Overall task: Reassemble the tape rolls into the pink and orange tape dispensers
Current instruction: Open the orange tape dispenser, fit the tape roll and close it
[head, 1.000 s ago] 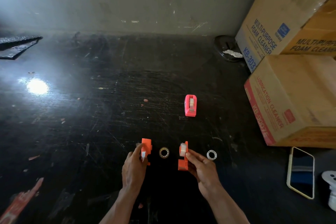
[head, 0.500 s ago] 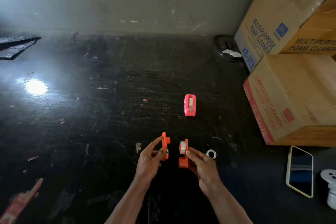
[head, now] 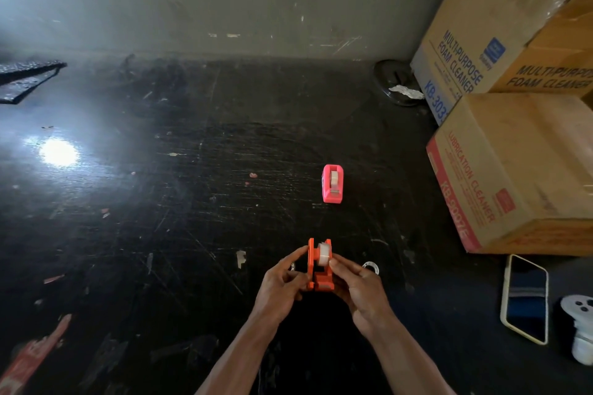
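Observation:
Low in the middle of the view, both hands hold the orange tape dispenser [head: 319, 279] just above the dark floor. My left hand [head: 278, 285] pinches its left half against the right half, which my right hand [head: 359, 289] grips. A white tape roll [head: 323, 254] sits between the two halves at the top. The pink tape dispenser [head: 333, 183] stands alone on the floor further away, with a tape roll inside it. A small white ring [head: 371, 267] lies just right of my right hand. Another small ring [head: 291, 266] peeks out behind my left thumb.
Stacked cardboard boxes [head: 513, 170] fill the right side. A phone [head: 525, 297] and a white plastic piece [head: 580, 330] lie at the lower right. A dark round lid [head: 398, 83] sits by the back wall. Scraps of tape litter the scratched black floor [head: 160, 218].
My left hand carried the loose orange half rightward, over the small ring, and brought it against the half with the tape roll in my right hand. The halves were apart; now they meet.

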A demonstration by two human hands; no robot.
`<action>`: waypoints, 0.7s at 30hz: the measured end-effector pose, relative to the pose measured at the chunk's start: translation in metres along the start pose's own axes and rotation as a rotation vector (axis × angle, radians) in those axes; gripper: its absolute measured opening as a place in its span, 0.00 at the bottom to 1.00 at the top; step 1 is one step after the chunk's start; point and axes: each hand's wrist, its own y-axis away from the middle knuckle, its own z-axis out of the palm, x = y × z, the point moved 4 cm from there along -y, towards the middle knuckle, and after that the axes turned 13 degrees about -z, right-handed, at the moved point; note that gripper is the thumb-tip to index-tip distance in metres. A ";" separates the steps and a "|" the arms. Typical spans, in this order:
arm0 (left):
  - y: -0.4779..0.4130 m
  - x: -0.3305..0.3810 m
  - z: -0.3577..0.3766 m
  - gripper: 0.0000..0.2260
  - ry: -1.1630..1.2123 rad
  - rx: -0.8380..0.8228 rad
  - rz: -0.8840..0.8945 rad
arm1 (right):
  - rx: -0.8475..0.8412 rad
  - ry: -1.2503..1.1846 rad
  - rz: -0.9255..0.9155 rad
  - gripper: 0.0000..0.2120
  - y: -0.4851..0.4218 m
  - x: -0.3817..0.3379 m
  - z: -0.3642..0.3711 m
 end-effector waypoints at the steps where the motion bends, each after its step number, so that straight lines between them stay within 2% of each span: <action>1: 0.001 0.000 0.001 0.22 -0.011 -0.002 0.005 | -0.005 -0.003 0.001 0.12 0.000 0.001 0.000; 15: 0.006 0.002 0.010 0.23 0.019 -0.016 0.032 | 0.000 0.046 -0.020 0.10 0.000 0.001 0.000; 21: 0.001 -0.012 0.011 0.23 -0.059 0.019 0.010 | -0.003 0.140 -0.032 0.10 0.000 0.014 -0.004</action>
